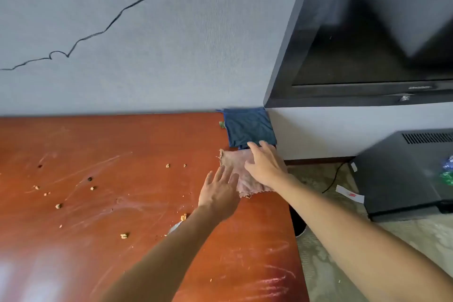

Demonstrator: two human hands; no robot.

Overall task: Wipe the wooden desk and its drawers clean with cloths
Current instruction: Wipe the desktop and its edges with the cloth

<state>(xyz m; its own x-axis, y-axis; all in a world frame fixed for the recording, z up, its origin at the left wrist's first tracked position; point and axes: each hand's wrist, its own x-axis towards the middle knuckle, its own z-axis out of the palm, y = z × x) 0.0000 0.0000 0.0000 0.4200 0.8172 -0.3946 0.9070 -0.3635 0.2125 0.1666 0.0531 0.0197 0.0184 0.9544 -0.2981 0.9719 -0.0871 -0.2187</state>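
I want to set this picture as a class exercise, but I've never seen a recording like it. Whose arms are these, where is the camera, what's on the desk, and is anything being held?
There is no machine here: a person wears a wide-angle camera on the head, so the one picture looks forward and down at their own arms. The left hand is open with its fingers at the edge of a pink cloth. The right hand lies flat on that cloth with straight fingers, so nothing is gripped. A blue cloth lies just behind, by the wall. The wooden desk shows crumbs and pale smears. To the right hangs a dark television.
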